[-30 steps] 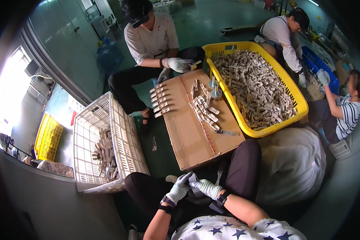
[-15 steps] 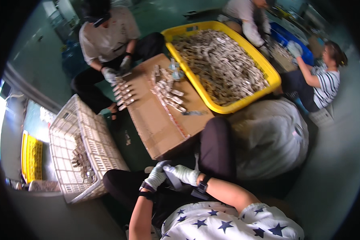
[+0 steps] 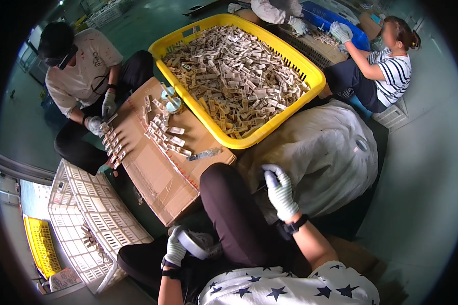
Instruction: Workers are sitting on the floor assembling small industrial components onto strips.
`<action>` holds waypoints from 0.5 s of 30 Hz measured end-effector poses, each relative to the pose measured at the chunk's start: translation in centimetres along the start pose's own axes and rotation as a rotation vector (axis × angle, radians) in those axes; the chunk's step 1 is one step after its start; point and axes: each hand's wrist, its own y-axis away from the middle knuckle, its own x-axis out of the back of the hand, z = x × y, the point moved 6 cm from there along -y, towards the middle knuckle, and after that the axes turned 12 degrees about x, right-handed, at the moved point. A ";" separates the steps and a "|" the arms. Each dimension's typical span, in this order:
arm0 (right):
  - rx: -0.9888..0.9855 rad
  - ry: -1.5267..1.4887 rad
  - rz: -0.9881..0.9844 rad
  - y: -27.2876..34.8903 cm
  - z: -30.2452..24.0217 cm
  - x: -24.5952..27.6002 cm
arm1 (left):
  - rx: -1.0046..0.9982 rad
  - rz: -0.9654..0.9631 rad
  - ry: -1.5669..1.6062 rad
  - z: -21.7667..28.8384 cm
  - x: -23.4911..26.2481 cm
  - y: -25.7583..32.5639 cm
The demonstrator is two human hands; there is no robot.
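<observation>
"They've parted: half a second ago both hands were together. Now the right hand [image 3: 281,192] is out past the knee [image 3: 223,185], the left hand [image 3: 175,249] low with the grey band [image 3: 196,245]."

"Holding it?"

"Left fingers look bent closed on its edge. The right's are half curled; I can't tell if they pinch anything."

"How would you handle it?"

"Left grip snug, but not enough to crease the band. Right hand clear of the sack [image 3: 336,147] beside it, so nothing snags."

"Farther out?"

"Ahead of the left hand, the box [image 3: 158,188] with loose clips [image 3: 165,133]; beyond, the yellow crate [image 3: 247,141], heaped. Left of that hand, the white crate [image 3: 107,223]. Farthest off, a co-worker's hand [image 3: 94,124] at a clip row [image 3: 114,147]."
</observation>
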 end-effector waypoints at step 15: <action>-0.371 1.157 -0.985 8.6 37.3 -2.3 | 0.090 0.255 0.007 1.1 -2.1 1.0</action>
